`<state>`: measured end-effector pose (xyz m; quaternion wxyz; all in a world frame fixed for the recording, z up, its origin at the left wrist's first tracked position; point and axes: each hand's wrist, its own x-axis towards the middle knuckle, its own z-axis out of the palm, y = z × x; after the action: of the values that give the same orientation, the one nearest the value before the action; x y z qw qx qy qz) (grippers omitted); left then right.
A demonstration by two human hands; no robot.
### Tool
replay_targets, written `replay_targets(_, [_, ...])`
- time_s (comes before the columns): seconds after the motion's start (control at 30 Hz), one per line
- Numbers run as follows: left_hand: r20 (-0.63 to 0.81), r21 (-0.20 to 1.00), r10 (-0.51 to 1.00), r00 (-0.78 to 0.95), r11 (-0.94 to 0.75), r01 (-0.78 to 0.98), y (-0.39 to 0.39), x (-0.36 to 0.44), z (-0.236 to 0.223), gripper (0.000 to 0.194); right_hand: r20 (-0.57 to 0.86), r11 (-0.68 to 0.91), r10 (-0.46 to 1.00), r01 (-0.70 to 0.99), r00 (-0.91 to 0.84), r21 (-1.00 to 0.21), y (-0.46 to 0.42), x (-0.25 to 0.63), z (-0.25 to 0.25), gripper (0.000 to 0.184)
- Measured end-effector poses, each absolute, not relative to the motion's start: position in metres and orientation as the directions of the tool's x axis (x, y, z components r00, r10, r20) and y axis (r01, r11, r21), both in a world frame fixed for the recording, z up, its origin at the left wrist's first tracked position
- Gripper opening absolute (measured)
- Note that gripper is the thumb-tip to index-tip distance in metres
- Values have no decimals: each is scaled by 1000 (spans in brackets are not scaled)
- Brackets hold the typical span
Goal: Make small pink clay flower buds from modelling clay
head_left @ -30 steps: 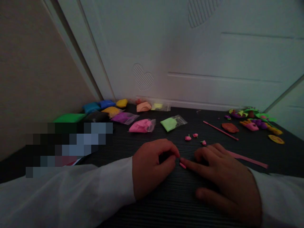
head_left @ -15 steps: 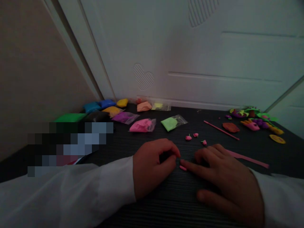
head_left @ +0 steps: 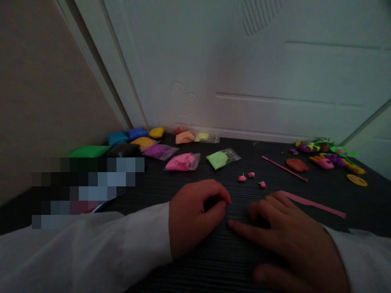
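Observation:
My left hand (head_left: 198, 219) rests on the dark tabletop (head_left: 214, 264), fingers curled and the thumb tip close to the index tip. Whether something small sits between those tips I cannot make out. To its right, my right hand (head_left: 290, 236) points its index finger at the table, the tip pressed down just below my left fingertips. The thumb stands apart and the other fingers are bent. No pink clay piece shows at the fingertip now. Beyond the hands lie three small pink clay buds (head_left: 242, 178) with green bits. A flat pink modelling knife (head_left: 317, 204) lies beside my right hand.
Toward the back are bags of pink clay (head_left: 180, 162), light green clay (head_left: 217, 159) and purple clay (head_left: 159, 151). A thin pink stick tool (head_left: 284, 168) and a reddish-brown clay lump (head_left: 297, 165) lie right, near finished clay figures (head_left: 325, 162). A white panel (head_left: 244, 81) rises behind.
My right hand has slid toward me, its index tip moving down and slightly left. The small pink clay roll by that fingertip is no longer visible. My left hand has barely moved.

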<state>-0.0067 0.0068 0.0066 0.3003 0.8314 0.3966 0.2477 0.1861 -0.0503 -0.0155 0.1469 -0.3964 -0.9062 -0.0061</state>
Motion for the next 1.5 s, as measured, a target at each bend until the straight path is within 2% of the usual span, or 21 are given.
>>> replay_targets(0.07, [176, 695, 803, 570, -511, 505, 7, -7, 6, 12, 228, 629, 771, 768, -595, -122, -51, 187, -15, 44])
replay_targets(0.17, [169, 700, 804, 570, -505, 505, 7, -7, 6, 13, 371, 654, 723, 751, -583, -93, -51, 187, -16, 43])
replay_targets(0.37, [163, 684, 801, 576, -512, 520, 8, -6, 7, 13, 210, 635, 763, 770, -611, -66, -52, 187, -8, 45])
replay_targets(0.43, [164, 682, 801, 576, -514, 520, 8, -6, 7, 13, 271, 629, 755, 776, -598, -39, -52, 187, -8, 28])
replay_targets(0.5, [161, 679, 796, 584, -519, 519, 8, -6, 7, 14, 275, 670, 726, 739, -630, -76, -52, 187, -10, 43])
replay_targets(0.57, [147, 677, 796, 587, -513, 527, 8, -6, 7, 14, 237, 627, 771, 770, -592, -118, -53, 187, -14, 45])
replay_targets(0.63, [138, 677, 799, 585, -507, 533, 8, -7, 8, 14, 323, 647, 737, 757, -593, -88, -53, 186, -19, 47])
replay_targets(0.67, [141, 677, 802, 581, -506, 534, 7, -7, 8, 14, 414, 632, 722, 772, -555, -66, -53, 185, -21, 38])
replay_targets(0.73, [148, 677, 802, 578, -508, 533, 7, -7, 8, 14, 442, 666, 683, 745, -582, -49, -53, 185, -21, 36])
replay_targets(0.8, [146, 676, 800, 582, -510, 531, 7, -6, 8, 14, 279, 609, 776, 786, -565, -102, -53, 187, -17, 45])
replay_targets(0.87, [134, 680, 800, 584, -503, 533, 7, -6, 9, 14, 276, 636, 752, 769, -599, -64, -52, 188, -14, 48])
replay_targets(0.93, [134, 683, 803, 581, -500, 533, 7, -6, 9, 13, 251, 686, 705, 727, -664, -3, -52, 189, -12, 30])
replay_targets(0.97, [137, 682, 803, 580, -501, 533, 7, -6, 9, 13, 324, 659, 711, 752, -625, 4, -52, 188, -12, 28])
replay_targets(1.03, [143, 681, 801, 581, -506, 530, 7, -6, 9, 14, 294, 637, 746, 770, -598, -49, -53, 186, -14, 45])
replay_targets(1.1, [141, 681, 800, 583, -506, 529, 7, -6, 8, 15, 359, 613, 741, 790, -568, -13, -54, 184, -15, 50])
replay_targets(1.17, [141, 686, 799, 585, -505, 524, 7, -6, 8, 14, 327, 664, 698, 747, -637, 36, -56, 183, -15, 25])
replay_targets(1.2, [144, 686, 798, 585, -507, 523, 7, -6, 8, 14, 308, 675, 695, 737, -650, 33, -56, 183, -15, 25])
replay_targets(1.23, [146, 683, 796, 587, -510, 522, 7, -6, 7, 14, 360, 659, 701, 752, -615, 2, -56, 184, -14, 33])
replay_targets(1.33, [137, 677, 791, 596, -514, 526, 7, -7, 7, 14, 240, 600, 783, 798, -574, -51, -56, 187, -10, 54])
replay_targets(1.43, [143, 679, 787, 600, -519, 519, 8, -7, 7, 15, 247, 662, 728, 749, -640, -13, -56, 189, -8, 40])
replay_targets(1.5, [151, 679, 785, 600, -524, 514, 8, -7, 7, 15, 295, 649, 735, 759, -611, -44, -56, 188, -8, 54])
